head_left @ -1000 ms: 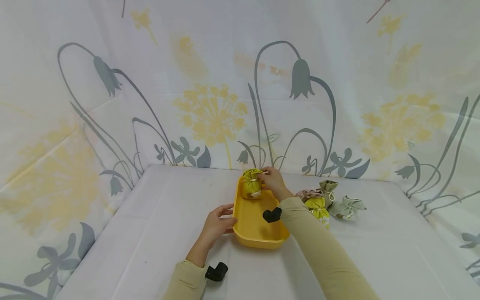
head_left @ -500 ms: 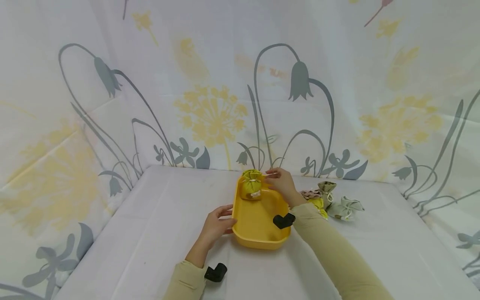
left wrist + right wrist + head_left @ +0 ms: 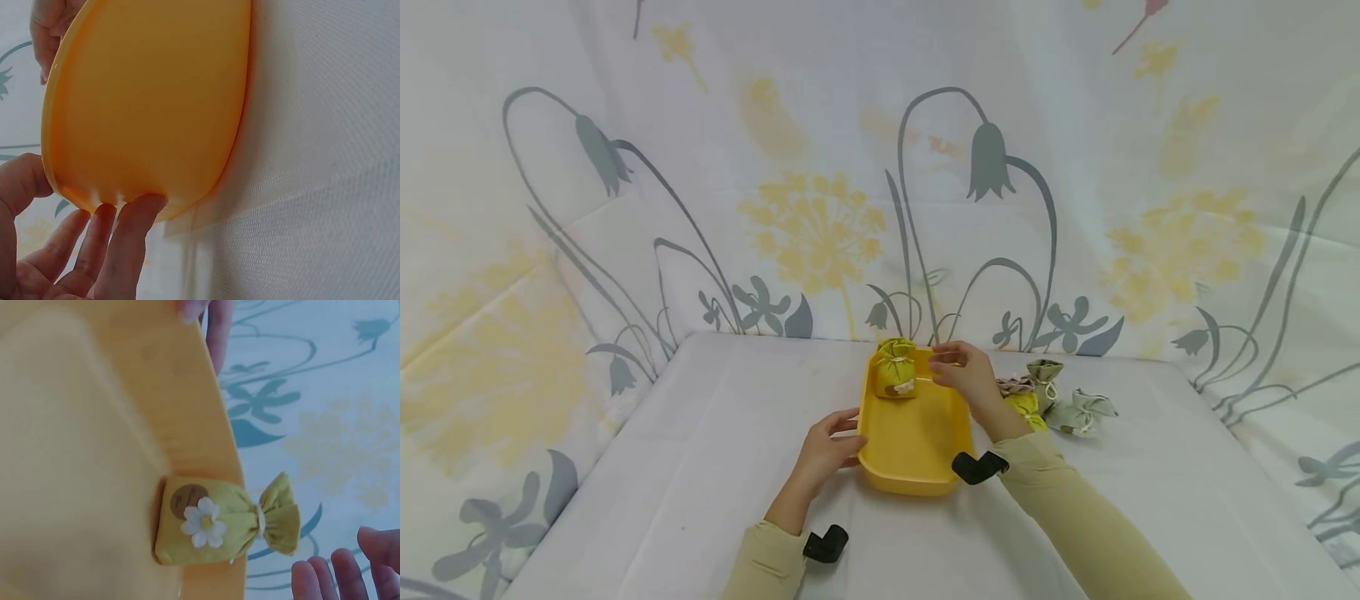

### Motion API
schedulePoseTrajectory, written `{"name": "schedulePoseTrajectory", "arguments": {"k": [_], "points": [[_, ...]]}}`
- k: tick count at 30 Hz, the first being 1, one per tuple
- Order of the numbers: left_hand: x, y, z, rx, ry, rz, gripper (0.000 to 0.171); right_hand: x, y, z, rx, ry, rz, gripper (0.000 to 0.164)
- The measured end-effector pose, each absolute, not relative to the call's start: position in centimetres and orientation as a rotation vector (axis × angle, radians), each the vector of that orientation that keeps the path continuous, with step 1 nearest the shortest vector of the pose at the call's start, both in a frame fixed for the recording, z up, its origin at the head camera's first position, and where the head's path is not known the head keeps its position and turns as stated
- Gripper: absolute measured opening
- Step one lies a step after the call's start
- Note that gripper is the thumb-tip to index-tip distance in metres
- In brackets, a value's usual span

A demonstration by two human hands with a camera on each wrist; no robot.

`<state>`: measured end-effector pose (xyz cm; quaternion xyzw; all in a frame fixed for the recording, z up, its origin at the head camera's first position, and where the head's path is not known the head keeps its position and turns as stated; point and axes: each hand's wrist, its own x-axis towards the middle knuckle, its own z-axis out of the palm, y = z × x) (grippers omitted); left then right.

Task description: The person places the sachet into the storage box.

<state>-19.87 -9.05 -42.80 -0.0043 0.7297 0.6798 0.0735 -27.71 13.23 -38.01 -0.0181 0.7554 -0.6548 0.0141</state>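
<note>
A yellow plastic tray (image 3: 910, 450) with raised walls stands on the white table. My left hand (image 3: 822, 452) holds its left side, thumb over the rim and fingers (image 3: 128, 240) against the outer wall. In the tray's far left corner stands a small yellow-green drawstring pouch (image 3: 896, 372), leaning on the wall. A white flower and a round brown label mark the pouch front (image 3: 206, 525) in the right wrist view. My right hand (image 3: 967, 377) hovers by the tray's far right corner, fingers loosely bent, apart from the pouch and holding nothing.
Right of the tray lie several more pouches: a yellow-green one (image 3: 1027, 408), a pinkish one (image 3: 1015, 385), an olive-brown one (image 3: 1044, 379) and a pale grey-green one (image 3: 1081, 414). A flower-printed curtain (image 3: 820, 167) rises behind the table (image 3: 737, 408).
My right hand has let go of the pouch in the tray and drawn back to the right. The pouch stays in the far left corner. My left hand keeps its hold on the tray.
</note>
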Motion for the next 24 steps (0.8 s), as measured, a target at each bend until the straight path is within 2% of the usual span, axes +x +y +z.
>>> {"name": "schedulePoseTrajectory", "arguments": {"k": [7,21,24], "points": [[-19.5,-9.0,-42.1,-0.012,2.191,2.046,0.051,-25.6,13.5,-37.6,-0.085,2.363,-2.041,0.026],[-19.5,-9.0,-42.3,-0.017,2.201,2.027,0.050,-22.9,15.6,-38.3,-0.194,2.454,-2.025,0.028],[-20.3,-9.1,-43.7,-0.026,2.209,2.028,0.051,-22.3,16.2,-38.3,-0.187,2.492,-1.988,0.028]]}}
